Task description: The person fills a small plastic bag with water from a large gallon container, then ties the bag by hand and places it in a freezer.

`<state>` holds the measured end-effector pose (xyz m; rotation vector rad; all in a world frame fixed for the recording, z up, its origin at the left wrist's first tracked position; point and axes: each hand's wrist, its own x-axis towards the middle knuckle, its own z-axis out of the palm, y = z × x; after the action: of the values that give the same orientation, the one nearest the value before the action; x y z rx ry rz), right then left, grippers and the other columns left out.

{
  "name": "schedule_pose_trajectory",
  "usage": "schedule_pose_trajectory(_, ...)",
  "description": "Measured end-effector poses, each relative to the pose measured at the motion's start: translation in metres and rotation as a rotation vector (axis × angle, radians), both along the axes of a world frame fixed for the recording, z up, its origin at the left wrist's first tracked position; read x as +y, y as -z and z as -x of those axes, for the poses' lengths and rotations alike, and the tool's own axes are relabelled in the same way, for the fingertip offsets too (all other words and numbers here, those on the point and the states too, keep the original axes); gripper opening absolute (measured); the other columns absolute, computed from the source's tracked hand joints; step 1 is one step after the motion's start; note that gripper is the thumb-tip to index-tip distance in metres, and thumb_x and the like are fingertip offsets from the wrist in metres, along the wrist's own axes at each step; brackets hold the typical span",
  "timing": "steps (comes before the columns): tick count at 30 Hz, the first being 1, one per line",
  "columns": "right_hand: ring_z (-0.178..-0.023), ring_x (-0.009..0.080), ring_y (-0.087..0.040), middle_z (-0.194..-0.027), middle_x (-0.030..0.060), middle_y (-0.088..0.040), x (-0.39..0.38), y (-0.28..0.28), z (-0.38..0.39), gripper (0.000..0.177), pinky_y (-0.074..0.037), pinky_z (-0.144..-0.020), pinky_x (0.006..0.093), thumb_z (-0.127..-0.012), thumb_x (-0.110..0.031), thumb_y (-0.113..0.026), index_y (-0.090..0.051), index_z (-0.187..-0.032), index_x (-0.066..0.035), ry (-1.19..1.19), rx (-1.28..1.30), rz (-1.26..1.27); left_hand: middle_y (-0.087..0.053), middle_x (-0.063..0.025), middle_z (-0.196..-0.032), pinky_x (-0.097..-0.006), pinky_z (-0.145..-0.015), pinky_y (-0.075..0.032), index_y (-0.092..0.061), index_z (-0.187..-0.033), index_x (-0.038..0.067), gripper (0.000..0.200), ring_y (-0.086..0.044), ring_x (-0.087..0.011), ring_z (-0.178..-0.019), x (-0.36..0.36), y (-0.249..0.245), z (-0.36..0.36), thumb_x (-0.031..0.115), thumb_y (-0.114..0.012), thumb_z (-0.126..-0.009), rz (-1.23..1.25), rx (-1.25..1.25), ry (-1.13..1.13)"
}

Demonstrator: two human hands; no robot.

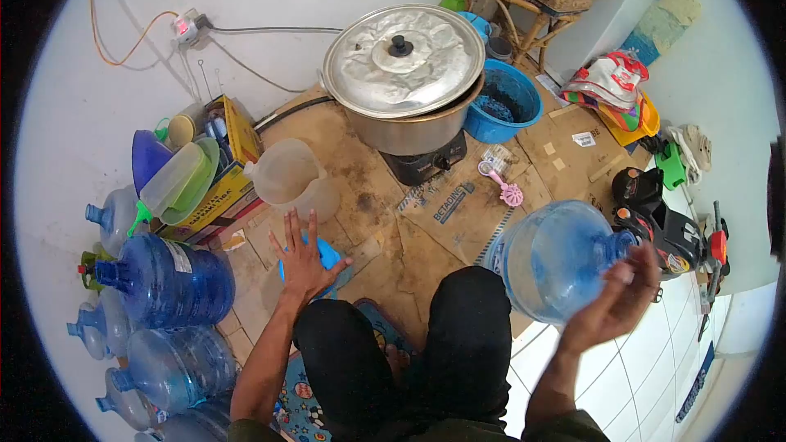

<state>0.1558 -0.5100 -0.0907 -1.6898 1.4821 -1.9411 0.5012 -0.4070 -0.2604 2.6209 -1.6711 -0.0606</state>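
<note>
My left hand (303,266) is open, its fingers spread over a small bright-blue object (330,255) that it mostly covers. Just beyond the fingertips stands a cloudy plastic pitcher (286,176). My right hand (610,303) is beside the neck of a large clear-blue water jug (544,258), its loosely bent fingers slightly blurred and the thumb apart from them. The jug stands to the right of my knees. Ahead of me, a big metal pot (401,133) with a dented lid (381,57) sits on a black stove (426,162).
A blue bucket (524,90) stands right of the pot, and a pink whisk-like tool (503,184) lies on the cardboard (393,221). Several water jugs (176,282) line the left wall, near a yellow box (233,184) of plasticware. A black-and-red machine (663,225) is at the right.
</note>
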Motion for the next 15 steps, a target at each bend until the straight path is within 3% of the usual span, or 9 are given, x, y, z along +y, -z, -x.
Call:
schedule_pose_trajectory(3,-0.11,0.0225,-0.051,-0.119,0.0147,-0.053,-0.014,-0.011,0.061,0.038,-0.038,-0.096,0.0359,-0.096,-0.022,-0.044,-0.047,-0.126,0.002,0.158,0.195,0.028,-0.007,-0.0284,-0.148,-0.0655,-0.105,-0.012,-0.009,-0.148,0.017,0.124,-0.006,-0.045,-0.138,0.002,-0.034,0.012,0.073,-0.068,-0.055,-0.195,0.077,-0.098)
schedule_pose_trajectory(4,-0.115,0.0249,-0.048,-0.123,0.0155,-0.052,-0.018,-0.013,0.075,0.043,-0.035,-0.098,0.039,-0.096,-0.029,-0.04,-0.046,-0.128,0.0,0.113,0.274,-0.047,-0.009,-0.031,-0.147,-0.0666,-0.103,-0.016,-0.008,-0.149,0.019,0.132,-0.01,-0.0486,-0.136,0.003,-0.04,0.017,0.071,-0.074,-0.048,-0.336,0.139,-0.157)
schedule_pose_trajectory(8,-0.119,0.0274,-0.046,-0.127,0.0156,-0.051,-0.049,-0.008,0.096,0.058,-0.035,-0.098,0.0404,-0.093,-0.048,-0.042,-0.046,-0.13,-0.003,-0.161,0.264,-0.31,-0.012,-0.0329,-0.144,-0.0702,-0.097,-0.024,-0.008,-0.148,0.022,0.138,-0.018,-0.0515,-0.132,0.009,-0.026,0.003,0.063,-0.083,-0.041,-0.253,0.32,-0.087)
schedule_pose_trajectory(11,-0.117,0.0266,-0.048,-0.126,0.0155,-0.052,-0.061,-0.02,0.083,0.06,-0.037,-0.097,0.0411,-0.089,-0.047,-0.051,-0.046,-0.13,-0.004,-0.31,0.408,-0.363,-0.015,-0.0328,-0.142,-0.0703,-0.094,-0.027,-0.012,-0.147,0.023,0.137,-0.021,-0.0508,-0.13,0.002,-0.027,0.002,0.058,-0.087,-0.037,-0.353,0.33,-0.143)
schedule_pose_trajectory(12,-0.105,0.0272,-0.057,-0.112,0.0149,-0.06,-0.068,-0.014,0.074,0.047,-0.044,-0.088,0.0376,-0.083,-0.035,-0.065,-0.057,-0.117,-0.003,-0.239,0.439,-0.296,-0.017,-0.0321,-0.141,-0.0688,-0.096,-0.028,-0.014,-0.146,0.022,0.137,-0.022,-0.0504,-0.129,0.0,-0.031,0.004,0.059,-0.087,-0.036,-0.326,0.264,-0.116)
schedule_pose_trajectory(13,-0.105,0.0272,-0.057,-0.112,0.0149,-0.06,-0.071,-0.008,0.069,0.047,-0.044,-0.088,0.0376,-0.083,-0.035,-0.065,-0.057,-0.117,-0.003,-0.255,0.431,-0.3,-0.019,-0.0314,-0.14,-0.0673,-0.097,-0.028,-0.016,-0.146,0.022,0.138,-0.023,-0.0501,-0.129,-0.003,-0.034,0.005,0.059,-0.087,-0.034,-0.302,0.196,-0.088)
schedule_pose_trajectory(15,-0.089,0.0296,-0.062,-0.096,0.014,-0.065,-0.075,0.001,0.059,0.03,-0.047,-0.077,0.0347,-0.077,-0.02,-0.071,-0.063,-0.099,-0.001,0.042,0.88,-0.42,-0.022,-0.0303,-0.137,-0.0658,-0.096,-0.03,-0.019,-0.144,0.022,0.133,-0.025,-0.0493,-0.128,-0.003,-0.035,0.007,0.055,-0.087,-0.035,-0.295,0.189,-0.092)
